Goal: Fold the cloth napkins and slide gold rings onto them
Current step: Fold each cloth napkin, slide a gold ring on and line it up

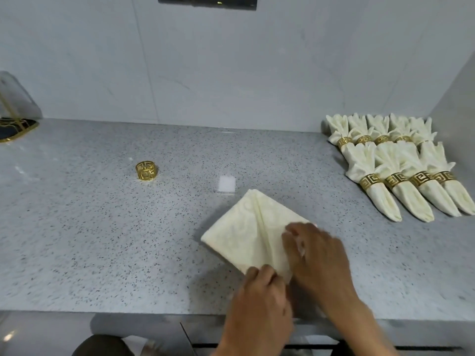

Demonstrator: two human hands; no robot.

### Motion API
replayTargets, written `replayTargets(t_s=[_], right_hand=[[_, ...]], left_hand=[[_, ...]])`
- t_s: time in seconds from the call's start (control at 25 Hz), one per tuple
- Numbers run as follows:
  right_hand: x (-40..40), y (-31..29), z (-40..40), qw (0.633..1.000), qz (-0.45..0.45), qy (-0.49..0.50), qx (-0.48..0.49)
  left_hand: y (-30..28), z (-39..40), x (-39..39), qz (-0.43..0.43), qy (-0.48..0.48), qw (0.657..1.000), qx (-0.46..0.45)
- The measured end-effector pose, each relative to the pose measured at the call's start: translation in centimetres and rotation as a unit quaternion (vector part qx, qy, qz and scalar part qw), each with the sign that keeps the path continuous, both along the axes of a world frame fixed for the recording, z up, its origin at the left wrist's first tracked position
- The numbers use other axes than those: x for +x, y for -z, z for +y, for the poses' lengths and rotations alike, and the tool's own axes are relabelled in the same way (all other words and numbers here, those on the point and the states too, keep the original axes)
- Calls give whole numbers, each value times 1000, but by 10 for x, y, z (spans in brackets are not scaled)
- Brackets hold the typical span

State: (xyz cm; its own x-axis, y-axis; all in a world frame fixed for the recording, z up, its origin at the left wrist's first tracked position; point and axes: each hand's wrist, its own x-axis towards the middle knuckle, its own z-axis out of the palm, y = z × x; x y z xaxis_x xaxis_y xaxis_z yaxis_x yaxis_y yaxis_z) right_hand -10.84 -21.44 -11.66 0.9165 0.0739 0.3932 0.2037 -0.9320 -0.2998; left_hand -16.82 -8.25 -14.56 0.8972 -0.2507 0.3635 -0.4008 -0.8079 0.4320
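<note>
**Now folding one napkin, one gold ring waiting**

Down near the front edge of the speckled grey desk [77, 227]: one cream napkin [239, 235], lying flat, turned like a diamond with a corner pointing away. Folded in from both sides, with a raised crease running down the middle.

Left hand [259, 299] at the near corner of the napkin, fingers curled down onto the cloth. Pinching it or only pressing it: cannot tell, fingertips hidden. Right hand [318, 255] lying over the right flap, fingers bent and resting on the cloth close to the crease. A bit blurry, so also hard to say whether gripping or just pushing down. Both hands close together, almost touching at the near corner.

Further back and to the left, well apart from the napkin: one loose gold ring [146, 170], standing on the desk by itself, with a square maze pattern cut into it.

Over at the right side of the desk, by the wall: a bunch of finished napkins [401, 163] in two rows, each with a gold ring around its middle, tops fanned out, pointed ends facing the front.

Just behind the flat napkin: a small white square [227, 184] on the desk.

Far left, at the edge: a dark stand with gold trim [15, 129], only partly seen.
</note>
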Motion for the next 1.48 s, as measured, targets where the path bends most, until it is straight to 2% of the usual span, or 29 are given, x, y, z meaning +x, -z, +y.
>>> replayTargets(t_s=[0.08, 0.12, 0.16, 0.24, 0.32, 0.44, 0.6, 0.72, 0.8, 0.92, 1.0, 1.12, 1.2, 1.36, 1.48], right_hand=[[-25, 13, -15, 995, 66, -45, 58], [-27, 17, -22, 990, 81, -55, 97], [-27, 19, -27, 990, 80, -65, 94], [-23, 22, -32, 993, 78, -94, 5], [-14, 25, -35, 983, 128, -133, -26], [-2, 24, -40, 978, 154, -141, -32], [-11, 28, -27, 993, 24, -87, -69], [-17, 39, -21, 995, 15, -96, -37], [-17, 38, -24, 994, 19, -106, -10], [-20, 21, -16, 995, 23, -98, -26], [-7, 1, -5, 995, 50, -79, -17], [34, 1, 5, 990, 131, -46, -33], [35, 8, 5, 984, 167, -41, -53], [-16, 20, -18, 992, 8, -127, -20], [-24, 28, -28, 988, -16, -153, 10]], left_hand=[[-4, -14, -9, 22, 73, 990, -115], [-8, -9, -11, 15, 94, 985, -147], [-10, 1, -10, -10, 94, 984, -149], [-10, 31, 0, -64, 48, 993, -86], [-12, 61, 11, -18, 5, 1000, -4], [-7, 74, 19, 75, 18, 995, 58], [-1, 61, 21, 41, 7, 996, 79], [-11, 58, 32, 36, 17, 996, 78], [-22, 63, 56, 46, 35, 990, 129], [-21, 74, 96, 133, 60, 960, 240], [-13, 77, 106, 165, 64, 954, 242], [-4, 79, 105, 155, 72, 960, 224], [-4, 81, 103, 144, 74, 962, 219], [-5, 79, 106, 124, 66, 972, 190], [-9, 81, 91, -23, 68, 986, 148]])
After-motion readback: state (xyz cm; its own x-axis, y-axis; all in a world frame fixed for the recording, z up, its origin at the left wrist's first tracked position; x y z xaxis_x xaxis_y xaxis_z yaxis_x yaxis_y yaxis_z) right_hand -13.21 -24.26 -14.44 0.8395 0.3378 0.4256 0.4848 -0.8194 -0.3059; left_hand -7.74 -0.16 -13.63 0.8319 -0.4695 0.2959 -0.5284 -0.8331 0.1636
